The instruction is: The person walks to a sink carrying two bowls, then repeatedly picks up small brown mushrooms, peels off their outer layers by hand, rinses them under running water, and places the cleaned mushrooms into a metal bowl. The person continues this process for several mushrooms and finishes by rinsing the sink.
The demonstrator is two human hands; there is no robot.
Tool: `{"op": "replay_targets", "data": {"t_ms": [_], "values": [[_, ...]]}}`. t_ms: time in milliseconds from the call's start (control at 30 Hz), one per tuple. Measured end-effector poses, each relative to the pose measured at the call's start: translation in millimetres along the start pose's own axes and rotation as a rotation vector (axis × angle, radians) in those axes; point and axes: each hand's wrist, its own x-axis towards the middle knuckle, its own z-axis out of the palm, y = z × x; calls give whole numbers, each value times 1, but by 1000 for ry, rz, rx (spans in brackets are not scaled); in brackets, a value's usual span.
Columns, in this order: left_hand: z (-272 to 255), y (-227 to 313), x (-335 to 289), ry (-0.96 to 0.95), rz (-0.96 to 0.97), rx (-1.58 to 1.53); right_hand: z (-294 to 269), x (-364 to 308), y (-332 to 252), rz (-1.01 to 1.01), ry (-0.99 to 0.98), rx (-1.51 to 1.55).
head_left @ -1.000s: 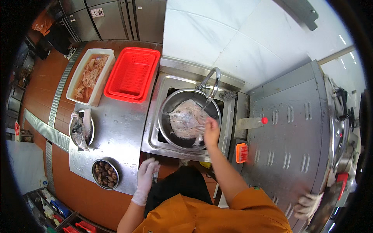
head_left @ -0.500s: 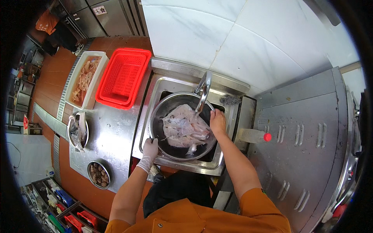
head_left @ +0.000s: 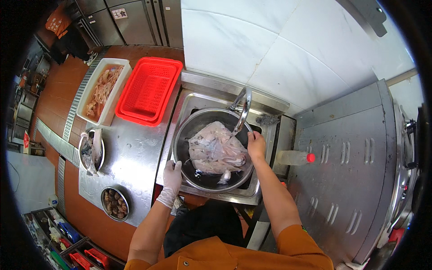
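Note:
A large steel bowl (head_left: 199, 120) rests over the sink (head_left: 240, 196) under the curved faucet (head_left: 246, 104). In it lies a broad, pale, wet piece of seafood (head_left: 215, 144), spread flat with a thinner strip below; whether fish or squid I cannot tell. My left hand (head_left: 172, 175), in a thin whitish glove, grips the bowl's near-left rim, its fingertips at the edge. Bare and on the opposite side, my right hand (head_left: 257, 146) closes over the right rim, its fingers partly hidden. The faucet's spout ends above the bowl, beside the seafood.
Left of the sink, a steel table (head_left: 135, 157) carries red baskets (head_left: 150, 90), a white tub (head_left: 121, 87) of pale strips in liquid, a bowl with fish (head_left: 93, 150) and a bowl of brown lumps (head_left: 114, 203). A bottle (head_left: 292, 157) and scrubber (head_left: 267, 120) are right.
The bowl has shifted slightly toward me, with its contents, while both hands stay on the rim. My left hand has come a little nearer me. The whole view has shifted slightly.

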Motion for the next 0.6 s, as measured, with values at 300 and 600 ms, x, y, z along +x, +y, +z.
{"op": "replay_targets", "data": {"t_ms": [300,600], "values": [[-97,-7,-32,-47,-33,-231,-22,-89,-70,87,12,76],[-235,-39,-88,-32,-3,-13,-24,-208,-139,96,-27,181]]}}
